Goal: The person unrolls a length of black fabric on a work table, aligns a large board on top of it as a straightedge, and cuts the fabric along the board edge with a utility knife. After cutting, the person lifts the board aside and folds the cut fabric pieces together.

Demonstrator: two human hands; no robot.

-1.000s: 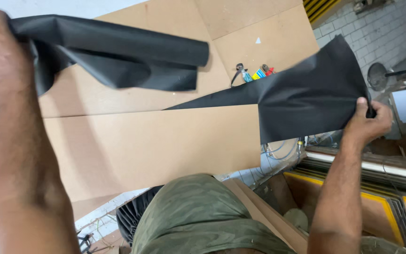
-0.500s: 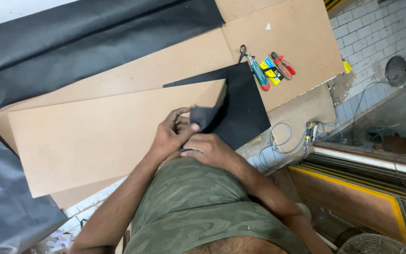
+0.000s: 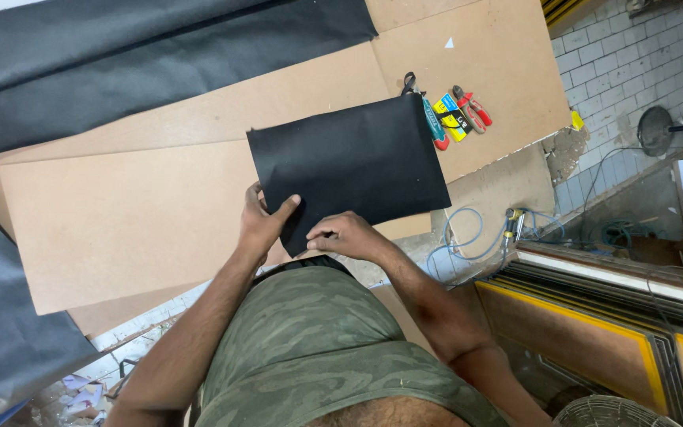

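Brown board tabletop (image 3: 120, 229) fills my view. My left hand (image 3: 262, 225) pinches the folded black fabric piece (image 3: 349, 162) at its near edge, thumb on top; my right hand (image 3: 345, 235) presses curled fingertips on that edge

Black folded fabric piece (image 3: 349, 170), matte, plain, no pattern. Large fabric sheet (image 3: 120, 71) along the top and left edge is seen as dark grey-black, plain. Boards (image 3: 128, 221) are tan-brown, unpatterned. Shirt (image 3: 318, 356) is patterned in olive-green camouflage. Pliers (image 3: 474, 108) are shown with red handles; tape measure (image 3: 452, 117) yellow and black; cutter (image 3: 435, 126) teal with a red end. Cable (image 3: 468, 241) is light blue. Tiled floor (image 3: 626, 63) is grey-white, gridded. Frame stack (image 3: 634, 348) is edged yellow-orange.
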